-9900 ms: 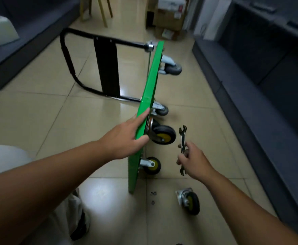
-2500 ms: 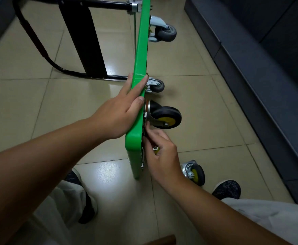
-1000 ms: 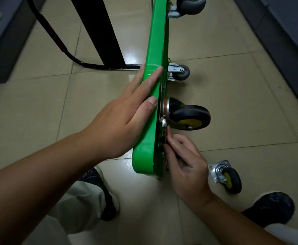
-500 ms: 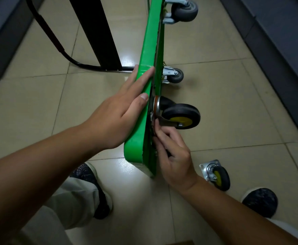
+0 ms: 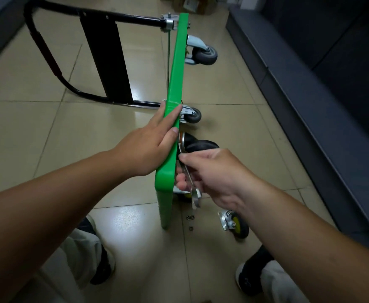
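A green platform cart [image 5: 176, 79] stands on its side edge on the tiled floor, its black folding handle [image 5: 48, 53] lying to the left. My left hand [image 5: 148, 145] rests flat along the cart's upper edge, fingers straight. My right hand [image 5: 209, 171] grips a metal wrench [image 5: 193, 191] close against the cart's underside, just below a black caster [image 5: 201, 145] with a yellow hub. The wrench's upper jaw is hidden behind my fingers. Two grey casters [image 5: 203, 55] [image 5: 192, 115] are mounted farther along the deck.
A loose caster [image 5: 234, 224] with a yellow hub lies on the floor at the lower right, with a few small nuts [image 5: 190, 218] beside the cart's near corner. A dark sofa base [image 5: 310, 106] runs along the right. My shoes [image 5: 253, 274] [image 5: 100, 265] show at the bottom.
My right hand has drawn back from the caster plate and now holds the wrench, which shows below my fingers. The view has pulled back and up. My left hand stays on the cart's edge.
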The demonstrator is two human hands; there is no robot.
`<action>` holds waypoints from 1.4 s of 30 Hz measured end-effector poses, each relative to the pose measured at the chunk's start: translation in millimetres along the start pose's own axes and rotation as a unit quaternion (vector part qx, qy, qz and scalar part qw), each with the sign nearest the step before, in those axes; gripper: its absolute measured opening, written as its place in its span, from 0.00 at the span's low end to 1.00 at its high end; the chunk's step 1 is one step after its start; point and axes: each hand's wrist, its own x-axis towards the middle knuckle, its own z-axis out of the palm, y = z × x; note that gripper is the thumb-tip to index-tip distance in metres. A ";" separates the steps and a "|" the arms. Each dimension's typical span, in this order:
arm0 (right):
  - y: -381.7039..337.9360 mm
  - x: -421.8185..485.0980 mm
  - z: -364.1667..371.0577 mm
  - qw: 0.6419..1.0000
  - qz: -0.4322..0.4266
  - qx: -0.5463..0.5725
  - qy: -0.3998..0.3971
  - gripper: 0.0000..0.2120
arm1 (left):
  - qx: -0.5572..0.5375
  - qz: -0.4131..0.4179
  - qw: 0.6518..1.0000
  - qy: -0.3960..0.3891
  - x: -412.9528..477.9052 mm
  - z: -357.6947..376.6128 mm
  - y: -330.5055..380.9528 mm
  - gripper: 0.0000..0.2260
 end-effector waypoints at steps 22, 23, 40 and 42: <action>113.7 81.3 -32.5 0.829 -0.514 -0.191 0.110 0.19 | -0.024 0.019 0.999 0.042 3.2 6.7 -3.9 0.27; 117.9 82.4 -33.1 0.827 -0.517 -0.194 0.104 0.19 | -0.024 0.020 0.999 0.044 3.4 7.1 -4.4 0.27; 120.8 77.3 -23.3 0.849 -0.482 -0.207 0.058 0.20 | -0.018 0.010 0.999 0.045 1.6 8.1 -2.1 0.26; 113.6 66.3 -22.6 0.870 -0.447 -0.201 0.055 0.20 | -0.022 0.006 0.999 0.042 1.7 8.4 -0.3 0.26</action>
